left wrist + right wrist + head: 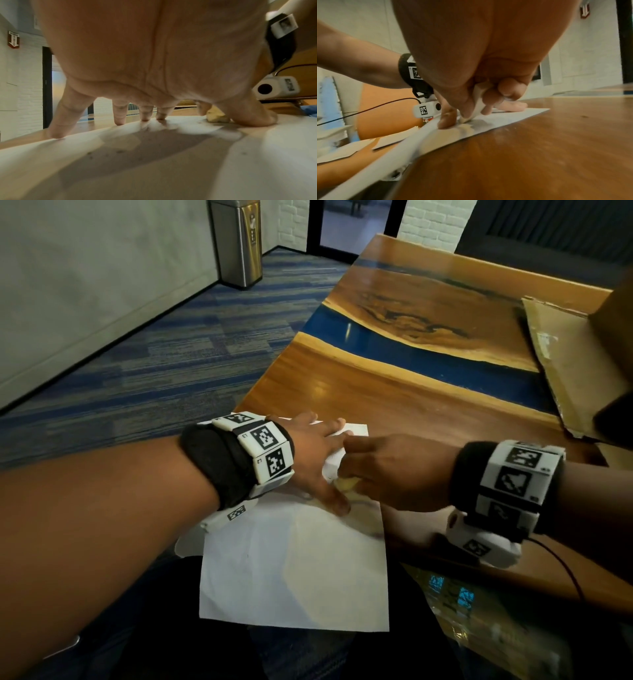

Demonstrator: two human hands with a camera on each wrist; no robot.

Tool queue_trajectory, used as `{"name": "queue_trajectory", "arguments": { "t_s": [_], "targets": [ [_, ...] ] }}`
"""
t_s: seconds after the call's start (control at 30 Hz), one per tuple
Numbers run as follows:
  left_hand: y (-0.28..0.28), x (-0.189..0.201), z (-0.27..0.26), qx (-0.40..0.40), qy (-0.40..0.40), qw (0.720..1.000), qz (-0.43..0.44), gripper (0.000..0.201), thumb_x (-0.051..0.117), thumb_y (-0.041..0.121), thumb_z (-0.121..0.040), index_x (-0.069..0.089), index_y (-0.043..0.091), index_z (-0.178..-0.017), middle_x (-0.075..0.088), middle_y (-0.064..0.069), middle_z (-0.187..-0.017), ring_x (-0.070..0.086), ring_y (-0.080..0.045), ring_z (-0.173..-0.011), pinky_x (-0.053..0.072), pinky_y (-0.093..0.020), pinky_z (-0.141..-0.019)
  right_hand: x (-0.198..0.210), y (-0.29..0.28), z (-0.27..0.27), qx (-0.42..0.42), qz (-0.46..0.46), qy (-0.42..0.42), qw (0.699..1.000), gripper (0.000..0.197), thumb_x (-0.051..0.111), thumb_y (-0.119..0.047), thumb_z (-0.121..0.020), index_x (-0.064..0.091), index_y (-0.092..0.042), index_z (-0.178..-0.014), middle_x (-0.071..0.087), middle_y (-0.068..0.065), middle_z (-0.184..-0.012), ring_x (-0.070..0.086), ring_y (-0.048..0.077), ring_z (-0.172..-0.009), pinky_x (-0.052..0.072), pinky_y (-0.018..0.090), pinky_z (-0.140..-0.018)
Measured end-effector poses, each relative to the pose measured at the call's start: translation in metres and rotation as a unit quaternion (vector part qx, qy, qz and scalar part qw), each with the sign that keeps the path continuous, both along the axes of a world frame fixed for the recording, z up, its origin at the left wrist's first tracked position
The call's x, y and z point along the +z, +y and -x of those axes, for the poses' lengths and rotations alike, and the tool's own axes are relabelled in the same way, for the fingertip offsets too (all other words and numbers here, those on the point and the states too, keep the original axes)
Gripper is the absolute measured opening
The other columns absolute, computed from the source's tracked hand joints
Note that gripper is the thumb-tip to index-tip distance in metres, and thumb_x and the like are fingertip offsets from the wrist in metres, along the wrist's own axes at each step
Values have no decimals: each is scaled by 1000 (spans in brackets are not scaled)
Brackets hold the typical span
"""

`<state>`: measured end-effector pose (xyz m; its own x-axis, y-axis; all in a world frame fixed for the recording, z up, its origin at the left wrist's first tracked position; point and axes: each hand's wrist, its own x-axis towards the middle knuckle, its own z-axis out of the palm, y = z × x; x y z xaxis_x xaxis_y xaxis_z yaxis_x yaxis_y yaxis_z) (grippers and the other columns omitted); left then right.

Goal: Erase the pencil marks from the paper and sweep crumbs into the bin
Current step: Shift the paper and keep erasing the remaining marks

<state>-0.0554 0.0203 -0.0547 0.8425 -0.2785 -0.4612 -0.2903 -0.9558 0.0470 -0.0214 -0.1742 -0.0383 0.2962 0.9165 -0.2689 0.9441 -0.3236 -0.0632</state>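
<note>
A white sheet of paper (294, 570) lies at the near left corner of the wooden table (394, 392), its lower part hanging past the edge. My left hand (315, 453) lies spread flat on the paper (154, 162), fingers (118, 115) straight and pressing down. My right hand (383, 470) grips a pale yellow-white eraser (346, 483) whose tip touches the paper beside the left thumb. The eraser (476, 104) shows between curled fingers in the right wrist view, and the eraser (217, 117) also shows in the left wrist view. Small dark crumbs (120, 151) dot the sheet.
A steel bin (236, 241) stands on the carpet by the far wall, off the table's left. Flat cardboard (568, 361) lies at the table's right. A black cable (568, 570) trails from my right wrist. A clear plastic bag (479, 611) sits at the near right.
</note>
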Motion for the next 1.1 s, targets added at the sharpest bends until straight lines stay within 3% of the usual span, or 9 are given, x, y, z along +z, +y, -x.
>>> {"name": "queue_trajectory", "arguments": {
  "t_s": [0.07,0.17,0.3,0.47,0.6,0.7,0.87,1.03,1.1],
  "targets": [
    [-1,1,0,-3,4,1000,-8,132,47,102,-51,-5,43,-157,-12,17,-166,-3,-29,-153,24,-62,-113,8,-3,-10,-26,6,-23,999,26,47,-34,-99,56,-30,-123,43,-15,-114,50,9,-98,46,27,-85],
    [-1,2,1,-4,4,1000,-14,128,49,99,-56,-8,43,-156,-15,17,-166,-5,-28,-154,21,-63,-114,16,-12,-24,-101,25,-70,992,27,43,-34,-101,54,-29,-125,48,-10,-120,47,7,-90,39,21,-73],
    [1,2,1,1,4,1000,-3,131,49,101,-52,-4,43,-157,-12,18,-166,-4,-28,-153,22,-64,-113,7,-5,5,2,-1,7,1000,25,50,-31,-97,58,-30,-121,49,-9,-115,53,11,-95,48,30,-82],
    [-3,-1,7,2,-8,1000,-7,125,45,100,-57,-3,42,-157,-12,15,-167,-4,-27,-154,20,-70,-112,12,-3,-18,-164,18,-38,986,31,48,-36,-100,54,-31,-129,46,-8,-110,51,12,-91,47,29,-81],
    [12,5,9,-12,-21,1000,5,111,48,90,-71,8,37,-159,0,14,-167,6,-26,-152,25,-63,-114,10,-7,-24,-177,25,-31,983,30,47,-35,-100,54,-29,-129,45,-8,-110,49,12,-92,41,27,-80],
    [24,9,6,-26,-19,999,-4,112,53,88,-70,12,34,-159,5,15,-166,11,-25,-150,28,-57,-115,10,-6,-26,-191,25,-43,980,31,46,-35,-101,55,-29,-130,46,-9,-111,48,13,-95,42,26,-82],
    [15,11,6,-33,-29,999,-16,115,57,89,-66,13,35,-158,11,7,-162,17,-27,-145,35,-52,-110,9,-4,-8,-141,9,-47,989,31,48,-38,-99,55,-32,-128,49,-8,-114,53,14,-92,50,32,-84],
    [13,7,1,-46,-43,998,-26,120,55,93,-61,11,36,-157,13,4,-160,21,-29,-141,39,-50,-105,8,-1,15,-32,-7,35,999,28,48,-36,-98,57,-32,-124,49,-9,-109,56,17,-94,50,36,-82],
    [15,5,0,-42,-41,998,-31,121,52,96,-60,8,39,-157,7,6,-164,17,-30,-144,35,-53,-107,6,2,3,-57,-7,20,998,30,47,-36,-98,58,-31,-125,50,-8,-112,55,16,-96,50,35,-85]
  ]
}}
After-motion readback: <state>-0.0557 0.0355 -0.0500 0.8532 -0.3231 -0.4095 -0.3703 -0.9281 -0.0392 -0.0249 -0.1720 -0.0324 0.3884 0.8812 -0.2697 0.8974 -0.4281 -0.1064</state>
